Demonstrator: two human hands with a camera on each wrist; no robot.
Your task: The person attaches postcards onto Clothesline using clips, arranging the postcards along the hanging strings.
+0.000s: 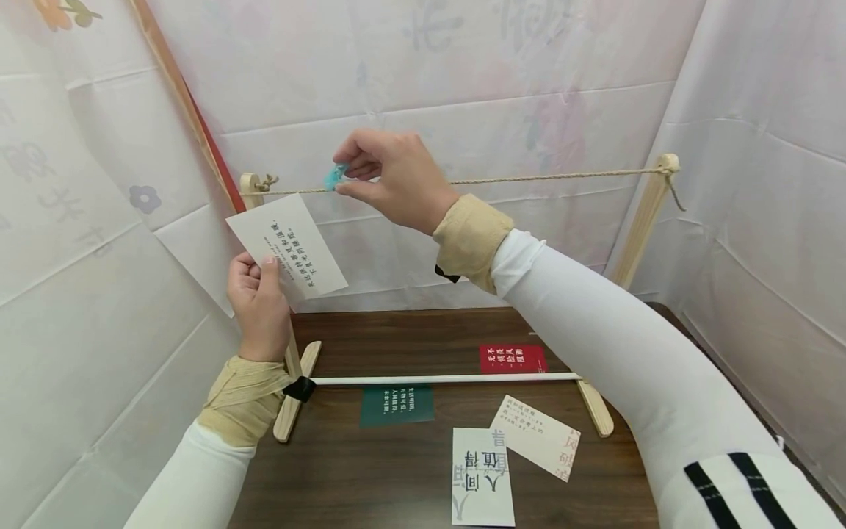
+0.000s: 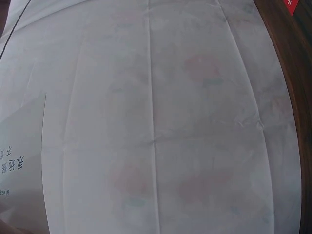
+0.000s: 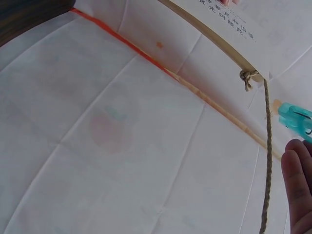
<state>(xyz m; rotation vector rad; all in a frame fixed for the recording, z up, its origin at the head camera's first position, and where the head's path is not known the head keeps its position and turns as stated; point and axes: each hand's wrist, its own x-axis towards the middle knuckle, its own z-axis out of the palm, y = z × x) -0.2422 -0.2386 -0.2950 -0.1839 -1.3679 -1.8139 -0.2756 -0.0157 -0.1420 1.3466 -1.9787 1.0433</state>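
Observation:
My left hand (image 1: 259,312) holds a white card (image 1: 291,246) with printed characters, thumb on its face. The card is tilted, its top edge near the left end of a twine rope (image 1: 548,177). Part of the card (image 2: 19,165) shows in the left wrist view. Between thumb and fingers, my right hand (image 1: 399,180) pinches a small translucent teal clip (image 1: 335,176). In the head view the clip overlaps the rope; in the right wrist view the clip (image 3: 295,119) appears beside the rope (image 3: 267,161), with a gap. The clip is apart from the card.
Wooden posts carry the rope, the right post (image 1: 640,228) standing on a rounded foot (image 1: 596,411). A white rod (image 1: 443,380) runs low between the feet. A red card (image 1: 512,359), a green card (image 1: 396,406) and two pale cards (image 1: 538,435) lie on the dark table (image 1: 370,477).

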